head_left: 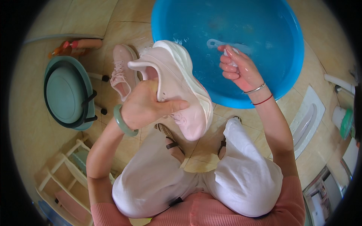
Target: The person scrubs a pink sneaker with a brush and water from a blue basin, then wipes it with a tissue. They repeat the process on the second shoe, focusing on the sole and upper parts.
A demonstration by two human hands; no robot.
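Note:
My left hand (145, 103), a green bangle at its wrist, grips a pale pink sneaker (175, 90) with a thick white sole. Its fingers reach into the shoe's opening and the thumb presses on the outer side; the toe tilts down toward me. Over the blue basin (298, 71) my right hand (241, 67) is closed around a small wet white thing (233, 56), mostly hidden by the fingers, so its kind is unclear. Beneath it in the water lies a pale, long-handled object (217, 43) with a hole at its end.
A second pink sneaker (122, 69) rests on the tiled floor to the left. Beyond it are a green folded basin (66, 90) and a pinkish bottle (88, 44). A cream rack (56, 177) stands lower left. On the right is a white floor fixture (307, 118).

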